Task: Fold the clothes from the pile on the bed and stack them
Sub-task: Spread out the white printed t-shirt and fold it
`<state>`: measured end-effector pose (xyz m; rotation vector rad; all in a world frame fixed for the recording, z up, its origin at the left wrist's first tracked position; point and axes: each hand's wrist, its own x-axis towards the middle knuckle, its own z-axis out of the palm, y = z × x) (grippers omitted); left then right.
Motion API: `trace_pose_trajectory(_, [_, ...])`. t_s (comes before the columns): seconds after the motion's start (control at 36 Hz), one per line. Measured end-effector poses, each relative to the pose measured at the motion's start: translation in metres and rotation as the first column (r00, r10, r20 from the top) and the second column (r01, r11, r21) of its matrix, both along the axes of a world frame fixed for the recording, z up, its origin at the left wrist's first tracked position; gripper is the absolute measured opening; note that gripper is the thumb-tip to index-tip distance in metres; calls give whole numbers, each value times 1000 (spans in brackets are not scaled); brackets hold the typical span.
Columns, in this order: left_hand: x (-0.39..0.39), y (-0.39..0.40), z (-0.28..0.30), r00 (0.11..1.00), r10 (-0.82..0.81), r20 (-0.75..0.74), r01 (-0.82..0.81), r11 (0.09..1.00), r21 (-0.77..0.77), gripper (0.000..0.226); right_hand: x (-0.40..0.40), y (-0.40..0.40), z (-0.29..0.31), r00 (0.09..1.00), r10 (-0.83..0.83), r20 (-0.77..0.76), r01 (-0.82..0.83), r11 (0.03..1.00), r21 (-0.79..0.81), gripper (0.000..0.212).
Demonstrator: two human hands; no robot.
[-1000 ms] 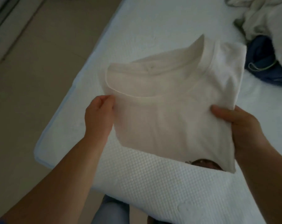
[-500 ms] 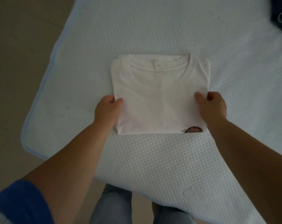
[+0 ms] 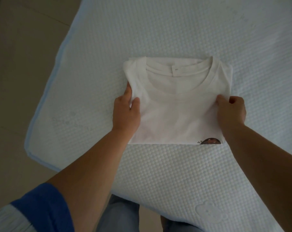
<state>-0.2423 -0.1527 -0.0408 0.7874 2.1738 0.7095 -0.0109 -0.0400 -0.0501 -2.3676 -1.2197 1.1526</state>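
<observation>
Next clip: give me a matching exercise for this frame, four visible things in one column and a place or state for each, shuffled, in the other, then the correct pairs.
Things:
1. folded white cotton T-shirt
2. left hand
3. right hand
4. small white neck label

Places or states:
A. grips the shirt's right edge
B. lies flat on the white quilted mattress, collar away from the person
C. sits inside the collar
D. pinches the shirt's left edge

Pairs: 1-B, 2-D, 3-A, 4-C
</observation>
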Motion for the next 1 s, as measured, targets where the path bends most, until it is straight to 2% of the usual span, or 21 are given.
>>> trace_pose_trajectory(0.08, [-7,12,0,999,-44,-11,44,998,48,48,2,6,4,997,3,-72,-9,997,-83,45])
trace_pose_trajectory(0.14, [-13,24,2,999,-36,23,33,994,105,42,4,12,6,992,9,-125,-22,994,-105,42])
trace_pose_trajectory(0.22, [-25,43,3,961,87,262,-109,991,72,38,9,14,8,974,-27,-225,2,994,-113,33])
trace_pose_trajectory(0.31, [-33,54,8,801,209,561,-294,954,64,25,14,7,6,944,-121,-306,94,990,-100,23])
trace_pose_trajectory(0.36, [-35,60,9,749,228,622,-344,936,71,20,17,4,4,937,-144,-318,120,988,-94,23])
trace_pose_trajectory(0.42, [-33,63,8,766,213,606,-315,947,66,21,21,5,3,939,-146,-310,122,988,-96,26])
trace_pose_trajectory(0.44, [-32,64,7,809,183,559,-262,963,64,24,22,6,2,940,-148,-306,123,987,-99,28])
trace_pose_trajectory(0.5, [-32,68,3,923,47,382,-68,997,41,38,22,9,1,944,-144,-297,119,988,-101,29])
trace_pose_trajectory(0.53, [-33,71,1,954,-22,300,22,1000,2,43,22,9,1,949,-138,-285,114,989,-97,28])
trace_pose_trajectory(0.58, [-35,78,0,971,-73,229,92,993,-71,50,21,9,0,963,-115,-244,99,992,-79,26])
trace_pose_trajectory(0.64, [-37,82,1,980,-29,197,49,994,-97,52,19,8,0,976,-98,-195,87,994,-63,27])
trace_pose_trajectory(0.72, [-36,68,3,969,148,197,-122,982,-141,41,19,4,3,974,-123,-188,103,988,-116,31])
trace_pose_trajectory(0.78, [-32,46,2,971,122,207,-74,971,-227,33,22,0,6,965,-136,-222,98,980,-175,31])
trace_pose_trajectory(0.86, [-22,20,-2,969,4,246,81,940,-332,38,24,-6,15,935,-182,-304,99,958,-270,25])
trace_pose_trajectory(0.92, [-18,14,0,972,0,234,81,940,-333,38,22,-10,22,912,-202,-356,98,952,-289,14])
trace_pose_trajectory(1.0, [-21,19,11,983,7,181,36,972,-232,27,12,-16,36,911,-137,-388,77,983,-167,6])
